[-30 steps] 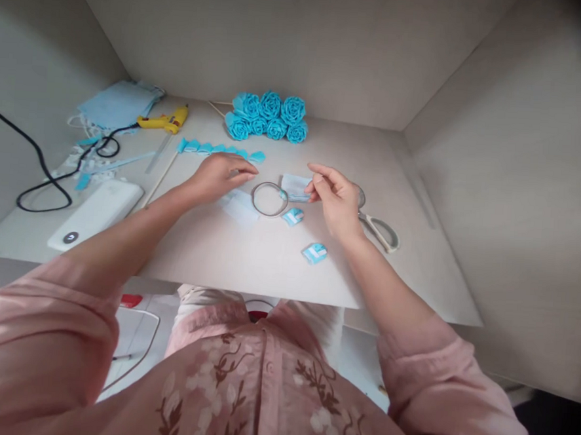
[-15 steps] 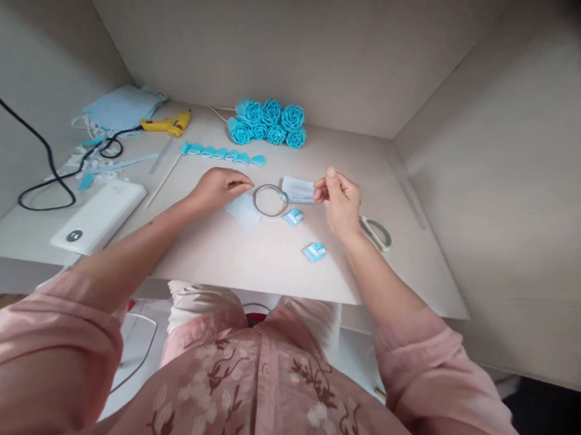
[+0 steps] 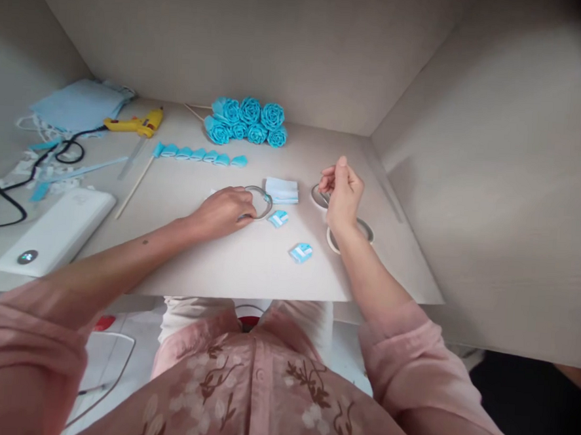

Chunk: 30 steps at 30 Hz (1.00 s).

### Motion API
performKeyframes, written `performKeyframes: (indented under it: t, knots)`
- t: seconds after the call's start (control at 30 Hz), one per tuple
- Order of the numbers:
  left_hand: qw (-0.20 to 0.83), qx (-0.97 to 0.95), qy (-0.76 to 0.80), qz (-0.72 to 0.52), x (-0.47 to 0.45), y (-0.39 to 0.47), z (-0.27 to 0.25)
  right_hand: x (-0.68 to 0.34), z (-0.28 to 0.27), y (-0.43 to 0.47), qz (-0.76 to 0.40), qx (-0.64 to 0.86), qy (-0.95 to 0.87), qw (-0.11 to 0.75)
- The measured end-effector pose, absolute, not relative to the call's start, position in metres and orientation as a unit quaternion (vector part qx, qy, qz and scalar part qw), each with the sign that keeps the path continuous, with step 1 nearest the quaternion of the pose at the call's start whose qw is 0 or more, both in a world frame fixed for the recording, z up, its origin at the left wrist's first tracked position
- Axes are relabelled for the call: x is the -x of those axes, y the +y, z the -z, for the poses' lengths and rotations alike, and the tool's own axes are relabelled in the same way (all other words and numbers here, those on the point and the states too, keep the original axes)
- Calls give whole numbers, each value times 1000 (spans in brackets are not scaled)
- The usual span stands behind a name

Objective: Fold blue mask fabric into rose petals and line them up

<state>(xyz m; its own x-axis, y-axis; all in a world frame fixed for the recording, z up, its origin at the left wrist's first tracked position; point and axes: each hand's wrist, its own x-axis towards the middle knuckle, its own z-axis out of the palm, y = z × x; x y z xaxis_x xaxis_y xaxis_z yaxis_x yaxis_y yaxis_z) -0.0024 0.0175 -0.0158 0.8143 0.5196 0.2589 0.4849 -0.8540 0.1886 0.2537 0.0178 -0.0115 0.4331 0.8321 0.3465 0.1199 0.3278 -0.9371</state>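
My left hand (image 3: 226,211) lies low over the table, its fingers closed at the left side of a thin grey ring (image 3: 270,206). A pale sheet is almost wholly hidden beneath that hand. My right hand (image 3: 344,189) is raised with thumb and fingers pinched together; what they hold, if anything, is too small to see. Beside and partly behind it lie two whitish rings (image 3: 334,244), possibly tape rolls. Between the hands are a folded pale blue piece (image 3: 281,191) and two small blue-and-white folded pieces, one near the ring (image 3: 278,218), one nearer the edge (image 3: 301,252).
Blue fabric roses (image 3: 250,110) stand in a cluster at the back. Left of them lie a yellow glue gun (image 3: 139,124), stacked face masks (image 3: 81,105) and a black cable (image 3: 72,155). A stick with a row of blue petals (image 3: 191,153) and a white power bank (image 3: 58,229) are nearer.
My left hand has come down and closed at the ring, covering the pale sheet. My right hand stays pinched and has risen slightly. The view has shifted to the right.
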Motion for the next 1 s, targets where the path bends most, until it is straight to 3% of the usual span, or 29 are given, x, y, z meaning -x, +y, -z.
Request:
performKeyframes:
  t: [0.23, 0.47, 0.57, 0.67, 0.8, 1.0]
  knots:
    - [128, -924, 285, -219, 27, 23, -30, -251, 7, 17, -257, 514, -476, 666]
    - [54, -920, 342, -186, 33, 57, -15, -249, 12, 16, -274, 507, -497, 649]
    - [107, -898, 359, -230, 25, 62, -5, -248, 13, 13, -270, 501, -513, 643]
    - [232, -830, 400, -311, 23, 57, -5, -245, 12, 3, -245, 507, -555, 612]
    - [354, -745, 426, -372, 31, 51, -4, -232, 8, -9, -166, 504, -699, 479]
    - [385, -720, 413, -404, 41, 58, 3, -185, 1, 6, -94, 348, -917, 170]
